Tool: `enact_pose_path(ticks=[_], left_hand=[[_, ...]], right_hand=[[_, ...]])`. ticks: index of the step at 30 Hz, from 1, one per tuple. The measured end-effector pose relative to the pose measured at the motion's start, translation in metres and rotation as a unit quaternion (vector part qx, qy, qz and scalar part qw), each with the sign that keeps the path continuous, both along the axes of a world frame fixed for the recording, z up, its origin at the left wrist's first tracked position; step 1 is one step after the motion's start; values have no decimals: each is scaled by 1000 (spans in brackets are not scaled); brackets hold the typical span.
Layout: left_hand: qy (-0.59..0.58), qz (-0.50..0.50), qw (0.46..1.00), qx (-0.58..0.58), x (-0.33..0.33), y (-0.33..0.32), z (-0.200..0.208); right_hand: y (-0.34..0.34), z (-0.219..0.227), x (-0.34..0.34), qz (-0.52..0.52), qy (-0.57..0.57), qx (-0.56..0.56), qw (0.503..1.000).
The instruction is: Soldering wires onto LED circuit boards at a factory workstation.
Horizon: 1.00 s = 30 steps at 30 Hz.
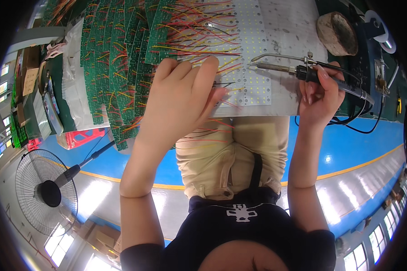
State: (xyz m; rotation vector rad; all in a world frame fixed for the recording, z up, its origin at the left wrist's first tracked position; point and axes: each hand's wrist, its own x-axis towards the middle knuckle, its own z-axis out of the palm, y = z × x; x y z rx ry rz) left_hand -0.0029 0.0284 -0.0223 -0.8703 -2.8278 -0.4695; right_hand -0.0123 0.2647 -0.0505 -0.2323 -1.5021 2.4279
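Note:
My right hand (322, 95) grips a soldering iron (305, 73) by its black handle, the tip pointing left over a white LED board (257, 81). A thin metal solder-feed tube (280, 56) is clamped along the iron and ends close to its tip. My left hand (178, 97) is closed in a pinch over the wires (226, 84) at the LED board's left side. Its fingertips partly hide what they hold. Red, yellow and black wires run from overlapping rows of green circuit boards (117, 45) to the white boards.
A round, rough-walled pot (332, 34) stands at the far right beside a solder wire spool (379, 29). The iron's black cable (362, 128) loops off the right edge of the table (298, 22). A standing fan (49, 192) is at left on the floor.

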Motion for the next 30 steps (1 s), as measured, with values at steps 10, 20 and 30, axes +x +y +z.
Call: enact_pose_path(ticks=[10,20,30], left_hand=[[8,-61,997,-43,0,-10,0],[41,-38,997,-56,-1,-7,-9],[95,-46,987,-120,-2,-6,-12]], right_hand=[[-2,0,-1,-9,-15,18,1000],[-2,1,-1,-37,-11,29,999],[-1,4,5,-32,-34,122,991]])
